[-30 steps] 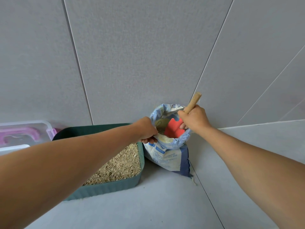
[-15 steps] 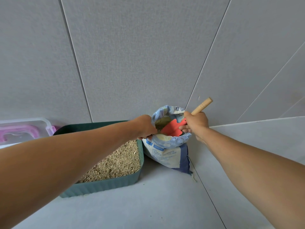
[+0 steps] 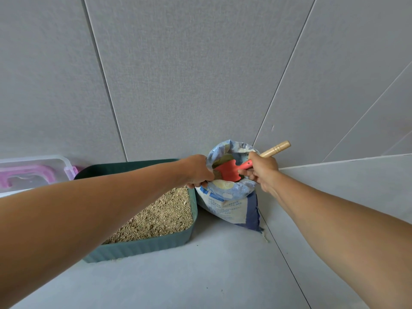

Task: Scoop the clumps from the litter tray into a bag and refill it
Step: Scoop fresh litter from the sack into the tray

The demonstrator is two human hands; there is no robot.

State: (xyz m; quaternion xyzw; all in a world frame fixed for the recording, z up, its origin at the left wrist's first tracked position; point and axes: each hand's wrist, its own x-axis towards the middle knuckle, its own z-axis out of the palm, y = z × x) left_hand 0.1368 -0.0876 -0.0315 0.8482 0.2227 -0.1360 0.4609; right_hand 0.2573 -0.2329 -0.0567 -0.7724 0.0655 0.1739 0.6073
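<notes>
We note the litter tray [image 3: 142, 248]: matt green plastic, ribbed outer wall. Litter [image 3: 156, 215] is coarse, gritty, tan. Bag [image 3: 225, 204] is crinkled and printed, with a faint sheen. Scoop [image 3: 227, 170] has a smooth red blade, and its handle [image 3: 275, 148] is pale turned wood. Floor [image 3: 200, 275] is smooth matt tile. Wall [image 3: 189, 85] has a fine cloth-like grain. Storage box [image 3: 33, 161] is clear glossy plastic.

Litter tray [image 3: 142, 248], left of the bag [image 3: 223, 206]: half hidden from us by the left forearm [image 3: 100, 208].
Bag print: we cannot read it.
Clear box [image 3: 29, 162], farther left: cut by frame edge.
</notes>
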